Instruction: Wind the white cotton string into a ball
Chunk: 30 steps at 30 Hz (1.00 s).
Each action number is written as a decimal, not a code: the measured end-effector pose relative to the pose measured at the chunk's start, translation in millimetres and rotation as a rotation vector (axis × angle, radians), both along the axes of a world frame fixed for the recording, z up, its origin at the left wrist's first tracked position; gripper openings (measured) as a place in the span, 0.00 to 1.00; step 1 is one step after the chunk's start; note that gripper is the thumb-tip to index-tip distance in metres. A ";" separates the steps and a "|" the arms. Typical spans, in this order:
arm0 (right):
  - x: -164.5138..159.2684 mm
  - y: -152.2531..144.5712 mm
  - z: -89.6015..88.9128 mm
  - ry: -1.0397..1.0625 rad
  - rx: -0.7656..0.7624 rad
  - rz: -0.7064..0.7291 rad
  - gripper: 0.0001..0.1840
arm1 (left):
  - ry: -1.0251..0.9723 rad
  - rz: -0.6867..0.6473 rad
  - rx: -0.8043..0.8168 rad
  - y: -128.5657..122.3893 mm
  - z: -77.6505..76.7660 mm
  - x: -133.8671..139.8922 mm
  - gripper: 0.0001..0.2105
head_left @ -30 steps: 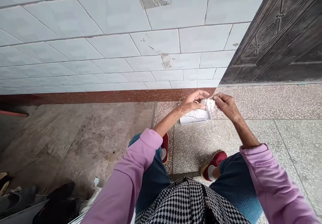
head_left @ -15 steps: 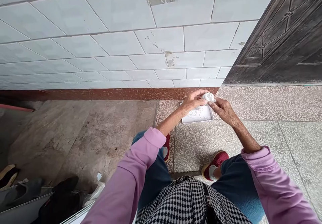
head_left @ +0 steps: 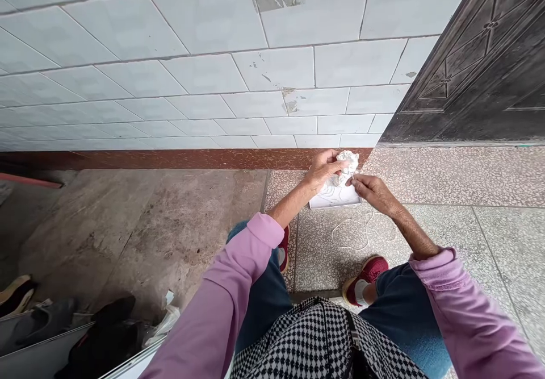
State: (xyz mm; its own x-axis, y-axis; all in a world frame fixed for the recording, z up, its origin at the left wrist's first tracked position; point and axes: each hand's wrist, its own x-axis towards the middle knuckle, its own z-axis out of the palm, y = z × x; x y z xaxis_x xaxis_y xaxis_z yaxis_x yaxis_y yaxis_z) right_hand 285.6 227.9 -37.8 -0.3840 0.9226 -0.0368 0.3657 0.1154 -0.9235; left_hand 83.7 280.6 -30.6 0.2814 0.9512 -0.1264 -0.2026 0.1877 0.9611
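Observation:
My left hand (head_left: 324, 170) grips a white bunched bundle of cord (head_left: 349, 162), thumb across its near side. Just below the bundle, my right hand (head_left: 374, 190) is closed in a pinch at a thin white cord (head_left: 352, 179); most of that strand is hidden by the fingers. Under both hands a shallow white tray (head_left: 334, 203) lies on the floor, with loose white strands in it. More thin white cord (head_left: 364, 234) lies in loops on the speckled floor to the tray's near right.
A white tiled wall (head_left: 204, 72) with a brown base strip rises ahead, and a dark panelled door (head_left: 477, 83) is at the right. My red shoes (head_left: 370, 271) stand near the tray. At lower left a rack holds dark shoes (head_left: 102, 333).
My left hand has tilted the white bundle up and slightly left. My right hand has slid from the bundle's right side to beneath it, its fingers now pinched together.

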 end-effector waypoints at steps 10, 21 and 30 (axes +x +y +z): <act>12.7 9.4 24.0 0.149 0.106 -0.153 0.28 | 0.314 -0.175 0.240 -6.4 -5.1 -2.6 0.13; -5.0 -1.6 -0.2 -0.057 0.001 0.107 0.22 | -0.035 -0.017 0.027 0.5 -8.5 0.7 0.20; 19.2 15.8 18.8 0.099 0.098 -0.114 0.28 | 0.260 -0.305 0.180 -2.6 -10.1 -7.9 0.17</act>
State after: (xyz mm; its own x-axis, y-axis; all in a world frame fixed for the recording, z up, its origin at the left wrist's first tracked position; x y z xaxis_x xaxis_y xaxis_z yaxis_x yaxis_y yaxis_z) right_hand 304.8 243.7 -19.0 -0.2735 0.9578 0.0881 0.2895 0.1693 -0.9421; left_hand 75.8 278.0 -40.7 0.5333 0.8431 -0.0696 0.0892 0.0258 0.9957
